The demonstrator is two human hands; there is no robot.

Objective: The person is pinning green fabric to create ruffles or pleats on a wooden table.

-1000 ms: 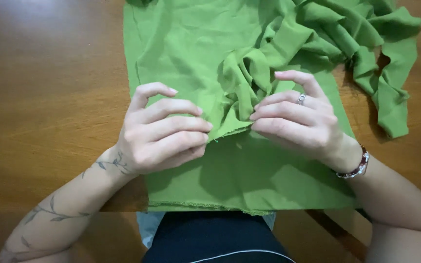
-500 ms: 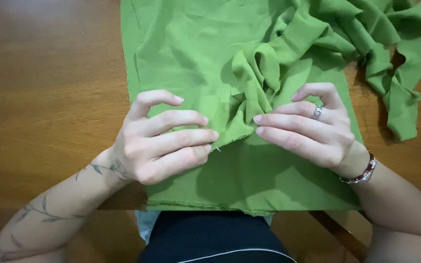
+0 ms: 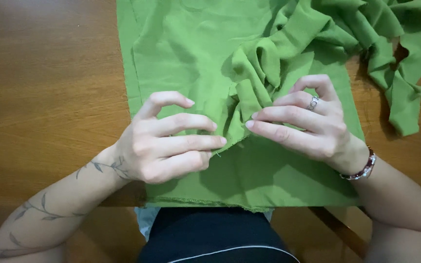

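We had one green cloth (image 3: 186, 53) on the table (image 3: 49, 83), its long axis running from the near edge to the far edge, flat on the left, bunched toward the far right corner. Our left hand (image 3: 164, 143) and right hand (image 3: 308, 122) pinched one fold between fingertips, other fingers apart.

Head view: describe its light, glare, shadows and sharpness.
Head view: soft, even light; pale sheen on the brown wooden table at left; faint shadows under the left hand, right hand and folds of the green woven cloth; sharp throughout.
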